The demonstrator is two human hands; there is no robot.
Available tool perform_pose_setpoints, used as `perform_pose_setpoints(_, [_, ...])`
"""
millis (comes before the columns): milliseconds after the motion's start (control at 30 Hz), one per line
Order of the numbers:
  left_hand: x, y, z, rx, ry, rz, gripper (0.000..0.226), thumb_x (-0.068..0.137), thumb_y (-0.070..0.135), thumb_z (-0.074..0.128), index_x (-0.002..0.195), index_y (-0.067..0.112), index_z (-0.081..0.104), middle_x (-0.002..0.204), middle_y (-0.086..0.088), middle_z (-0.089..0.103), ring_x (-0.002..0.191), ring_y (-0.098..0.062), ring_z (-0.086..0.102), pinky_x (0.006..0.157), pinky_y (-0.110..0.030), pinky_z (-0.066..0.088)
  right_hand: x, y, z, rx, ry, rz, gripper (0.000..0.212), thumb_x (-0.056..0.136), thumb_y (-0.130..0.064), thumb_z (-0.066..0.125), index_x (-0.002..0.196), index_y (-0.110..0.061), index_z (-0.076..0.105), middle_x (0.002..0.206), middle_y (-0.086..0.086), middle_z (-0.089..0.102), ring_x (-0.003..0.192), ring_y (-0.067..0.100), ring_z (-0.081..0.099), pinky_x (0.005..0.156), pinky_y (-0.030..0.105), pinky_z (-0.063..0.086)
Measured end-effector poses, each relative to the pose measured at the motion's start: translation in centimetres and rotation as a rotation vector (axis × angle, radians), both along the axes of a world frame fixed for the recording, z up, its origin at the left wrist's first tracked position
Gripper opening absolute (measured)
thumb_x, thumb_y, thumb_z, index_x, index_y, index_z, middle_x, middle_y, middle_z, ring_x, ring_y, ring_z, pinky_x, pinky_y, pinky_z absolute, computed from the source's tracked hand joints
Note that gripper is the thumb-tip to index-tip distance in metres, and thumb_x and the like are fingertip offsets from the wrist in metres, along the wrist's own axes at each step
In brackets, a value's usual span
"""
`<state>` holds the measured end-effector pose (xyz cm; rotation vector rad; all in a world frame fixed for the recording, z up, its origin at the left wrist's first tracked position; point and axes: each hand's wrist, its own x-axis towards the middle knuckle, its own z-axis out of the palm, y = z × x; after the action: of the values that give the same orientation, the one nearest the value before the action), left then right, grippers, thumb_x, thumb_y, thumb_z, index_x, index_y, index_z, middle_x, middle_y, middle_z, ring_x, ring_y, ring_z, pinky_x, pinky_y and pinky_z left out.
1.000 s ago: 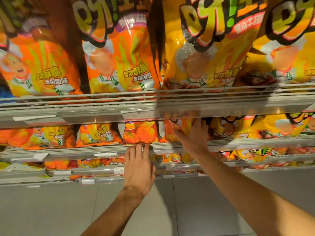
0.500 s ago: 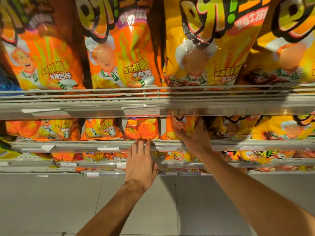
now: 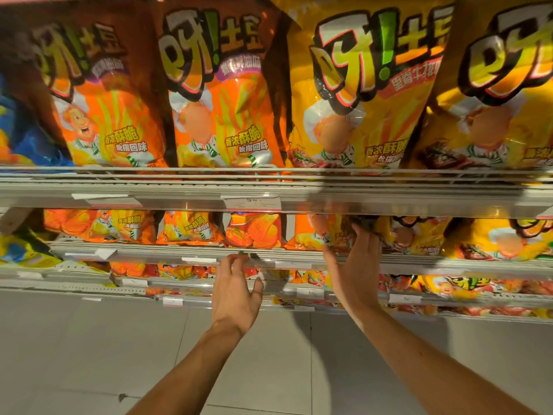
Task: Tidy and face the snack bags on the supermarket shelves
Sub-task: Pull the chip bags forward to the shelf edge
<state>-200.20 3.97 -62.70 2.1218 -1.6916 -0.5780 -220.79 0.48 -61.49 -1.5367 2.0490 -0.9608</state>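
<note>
On the second shelf [image 3: 179,254], the orange bags [image 3: 185,227] to the left of the left fingers stand in a fairly even row with their fronts out, so that stretch looks done. The left hand [image 3: 236,292] holds nothing; its fingers are loosely spread and lightly curled, their tips at the shelf's front rail, just below a red-orange bag [image 3: 254,230] of ridged chips that sits a little apart from its neighbours. To the right, the right hand [image 3: 356,265] reaches over the rail, its fingers curled around the lower edge of an orange-yellow bag [image 3: 326,232] that leans and looks crumpled. That bag seems the one in hand. Beyond those fingers the yellow bags [image 3: 490,238] sit unevenly and probably need facing. The big glossy bags [image 3: 218,94] above already face forward.
</note>
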Motion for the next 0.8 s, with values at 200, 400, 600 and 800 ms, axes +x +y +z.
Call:
perform_pose_setpoints(200, [3.2, 1.1, 1.3, -0.007, 0.339, 0.3, 0.036, 0.093, 0.018, 0.068, 0.126, 0.011, 0.057, 0.119, -0.006, 0.06, 0.113, -0.023, 0.057, 0.096, -0.037, 0.048, 3.9, 1.3, 0.8, -0.002, -0.181, 0.092, 0.051, 0.089, -0.018, 0.077, 0.134, -0.004, 0.056, 0.132, 0.011, 0.062, 0.122, 0.029, 0.058, 0.098, 0.034, 0.05])
perform_pose_setpoints(400, [8.2, 1.6, 2.0, -0.024, 0.59, 0.487, 0.015, 0.092, 0.015, 0.07, 0.102, 0.02, 0.06, 0.091, 0.005, 0.067, 0.087, -0.011, 0.062, 0.08, -0.021, 0.046, 9.1, 1.2, 0.7, 0.092, -0.235, 0.133, 0.059, 0.086, -0.022, 0.08, 0.135, 0.0, 0.056, 0.13, 0.016, 0.063, 0.122, 0.034, 0.058, 0.102, 0.041, 0.047])
perform_pose_setpoints(600, [15.1, 0.7, 0.1, -0.006, 0.585, 0.479, 0.016, 0.092, 0.016, 0.069, 0.105, 0.011, 0.061, 0.086, 0.006, 0.065, 0.08, -0.007, 0.06, 0.075, -0.023, 0.044, 14.3, -2.1, 0.1, 0.183, -0.226, 0.089, 0.105, 0.075, -0.051, 0.084, 0.155, -0.012, 0.029, 0.15, 0.01, 0.042, 0.139, 0.029, 0.038, 0.116, 0.041, 0.033])
perform_pose_setpoints(800, [21.2, -0.5, -2.5, -0.028, 0.569, 0.415, 0.011, 0.09, 0.007, 0.069, 0.089, 0.016, 0.062, 0.079, 0.007, 0.065, 0.076, -0.006, 0.063, 0.058, -0.005, 0.04, 16.9, -6.5, -2.5, 0.302, -0.136, -0.095, 0.139, 0.06, -0.062, 0.089, 0.16, -0.01, 0.008, 0.159, 0.021, 0.03, 0.145, 0.04, 0.034, 0.117, 0.047, 0.032])
